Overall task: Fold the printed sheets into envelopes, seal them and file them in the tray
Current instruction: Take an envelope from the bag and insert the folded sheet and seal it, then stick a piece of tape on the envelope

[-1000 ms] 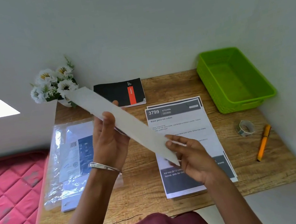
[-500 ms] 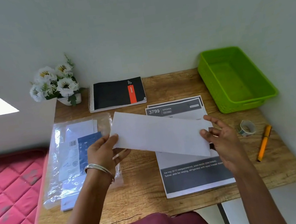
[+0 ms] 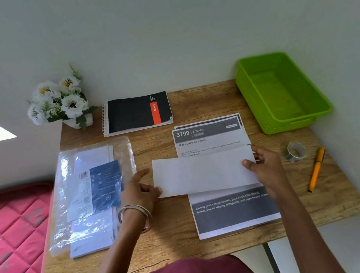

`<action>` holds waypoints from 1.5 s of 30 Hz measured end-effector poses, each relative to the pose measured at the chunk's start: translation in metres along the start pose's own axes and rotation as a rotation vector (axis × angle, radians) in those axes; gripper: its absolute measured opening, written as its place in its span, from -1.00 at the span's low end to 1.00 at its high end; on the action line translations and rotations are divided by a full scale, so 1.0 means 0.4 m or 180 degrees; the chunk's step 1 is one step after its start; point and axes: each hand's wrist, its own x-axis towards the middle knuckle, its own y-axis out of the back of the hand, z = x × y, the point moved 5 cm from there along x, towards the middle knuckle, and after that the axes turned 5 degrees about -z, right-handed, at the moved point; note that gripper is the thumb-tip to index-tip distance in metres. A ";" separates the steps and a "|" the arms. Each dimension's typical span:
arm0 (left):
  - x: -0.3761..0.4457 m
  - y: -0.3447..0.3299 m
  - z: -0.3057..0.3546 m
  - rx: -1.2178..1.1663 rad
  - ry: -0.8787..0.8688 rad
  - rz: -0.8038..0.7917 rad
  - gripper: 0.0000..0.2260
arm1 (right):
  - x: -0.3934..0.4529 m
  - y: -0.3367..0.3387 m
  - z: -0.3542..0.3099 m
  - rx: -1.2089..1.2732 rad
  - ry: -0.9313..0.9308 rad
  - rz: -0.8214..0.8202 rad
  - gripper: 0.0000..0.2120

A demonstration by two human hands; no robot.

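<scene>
A long white envelope [image 3: 203, 172] lies level across the stack of printed sheets [image 3: 230, 210] in the middle of the wooden desk [image 3: 176, 240]. My left hand [image 3: 139, 191] pinches its left end between thumb and fingers. My right hand [image 3: 264, 166] grips its right end, thumb on top. A plastic bag of envelopes [image 3: 90, 194] lies to the left. The green tray [image 3: 280, 91] stands at the back right with nothing visible in it. A tape roll [image 3: 293, 151] sits right of the sheets.
An orange pen [image 3: 316, 168] lies near the desk's right edge. A black spiral notebook [image 3: 137, 113] and a pot of white flowers [image 3: 60, 101] stand at the back by the wall. A red mattress [image 3: 7, 239] lies left of the desk.
The envelope went from tilted and raised in the air to flat and low over the printed sheets. Both hands moved apart to its two ends and came down.
</scene>
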 end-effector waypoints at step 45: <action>-0.114 -0.347 0.219 0.1741 -0.1970 -0.0376 -0.76 | 0.024 0.287 0.040 -0.2902 0.0684 0.0595 -0.81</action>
